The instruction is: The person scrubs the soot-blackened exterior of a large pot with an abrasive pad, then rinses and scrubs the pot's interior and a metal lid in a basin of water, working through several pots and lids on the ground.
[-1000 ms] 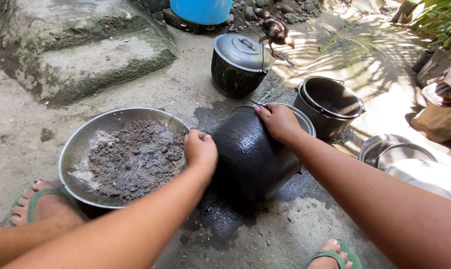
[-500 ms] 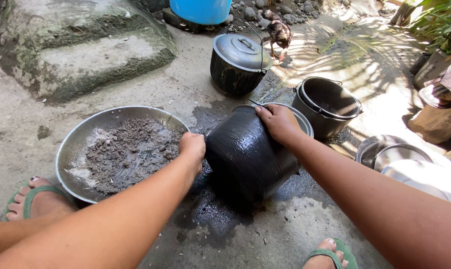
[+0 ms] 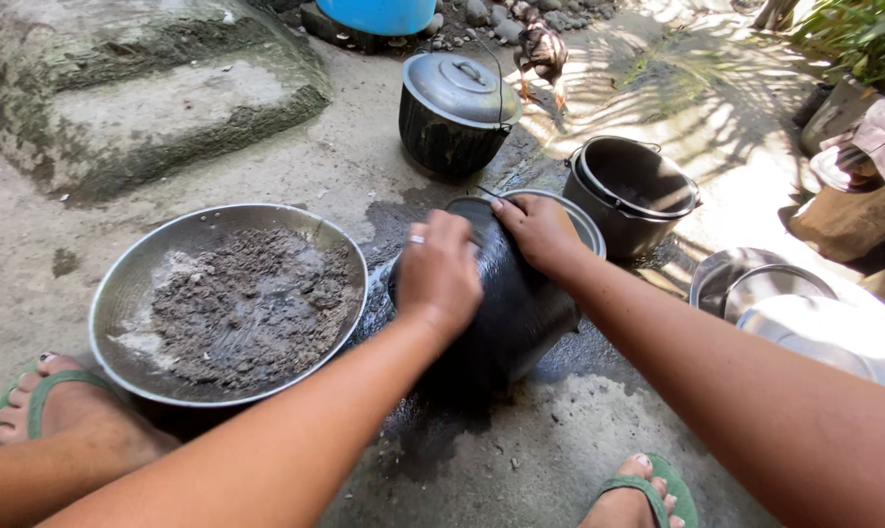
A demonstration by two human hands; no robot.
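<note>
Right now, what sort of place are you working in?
Probably an outdoor backyard washing spot: bare wet concrete ground, a chicken walking about, and sooty pots, one lidded, one under both hands.

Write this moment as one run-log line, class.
left hand: flat on sooty black pot | right hand: gripping pot rim | pot: tipped on wet concrete | metal basin: grey ash, beside pot
</note>
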